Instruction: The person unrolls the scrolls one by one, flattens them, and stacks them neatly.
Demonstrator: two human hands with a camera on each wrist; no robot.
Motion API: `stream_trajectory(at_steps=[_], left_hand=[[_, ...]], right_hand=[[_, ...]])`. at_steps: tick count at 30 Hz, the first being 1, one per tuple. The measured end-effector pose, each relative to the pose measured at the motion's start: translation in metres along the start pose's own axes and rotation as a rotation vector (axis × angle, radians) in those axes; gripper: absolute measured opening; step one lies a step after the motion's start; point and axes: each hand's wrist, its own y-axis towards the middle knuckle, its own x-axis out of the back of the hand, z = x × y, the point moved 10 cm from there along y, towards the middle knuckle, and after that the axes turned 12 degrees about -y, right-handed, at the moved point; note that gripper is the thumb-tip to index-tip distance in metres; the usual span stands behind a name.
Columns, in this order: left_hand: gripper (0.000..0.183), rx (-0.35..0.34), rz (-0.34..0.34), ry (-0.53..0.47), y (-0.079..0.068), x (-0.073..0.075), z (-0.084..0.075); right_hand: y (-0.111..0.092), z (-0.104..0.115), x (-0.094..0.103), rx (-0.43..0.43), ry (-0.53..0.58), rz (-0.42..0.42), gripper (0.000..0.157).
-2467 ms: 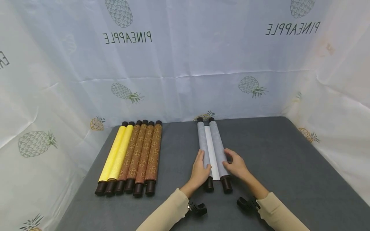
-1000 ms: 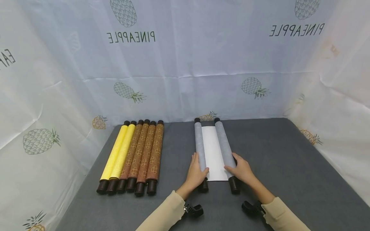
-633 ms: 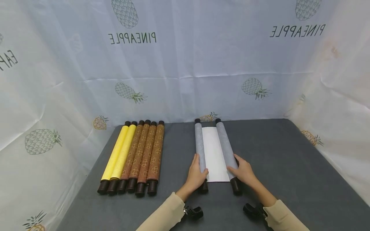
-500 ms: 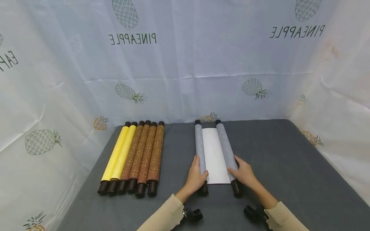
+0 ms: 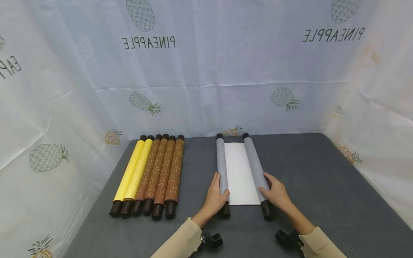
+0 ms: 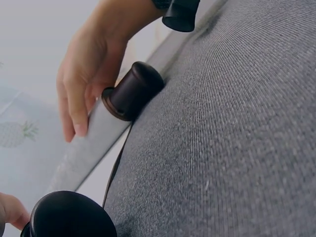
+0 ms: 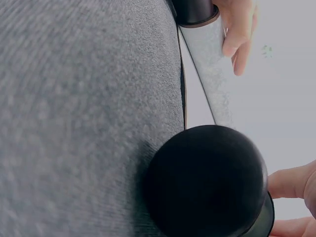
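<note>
One grey-backed scroll (image 5: 253,157) lay partly open on the dark grey cloth (image 5: 200,157), right of centre in the head view, its two rollers set apart and a blank white sheet (image 5: 241,175) exposed between them. The left hand (image 5: 213,197) held the left roller (image 5: 221,161) near its lower end, with the thumb on the inner side and the fingers along the outer side. The right hand (image 5: 276,193) held the right roller (image 5: 258,172) in the same manner, mirrored. The near dark knobs (image 5: 267,210) projected below both hands; the wrist views showed them close up, with each hand's own fingers largely cut off by the frame.

Progress, as judged from the spacing: the scroll had been opened only to a modest width. Both rollers looked thick enough to carry further wound material, so much of the length was probably unexposed. No writing or picture was visible on the sheet.

To the left, well apart, two yellow scrolls (image 5: 139,172) and four brown patterned scrolls (image 5: 175,172) lay rolled up side by side, untouched by either hand. A pineapple-printed curtain (image 5: 226,61) closed the background.
</note>
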Motion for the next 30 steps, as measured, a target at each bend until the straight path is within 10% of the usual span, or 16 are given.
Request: stream_trajectory(at_steps=[30], left_hand=[[0.055,0.023,-0.065,0.001,-0.002,0.019,0.005]], right_hand=[[-0.002,-0.006,0.012,0.028,-0.001,-0.064,0.053]])
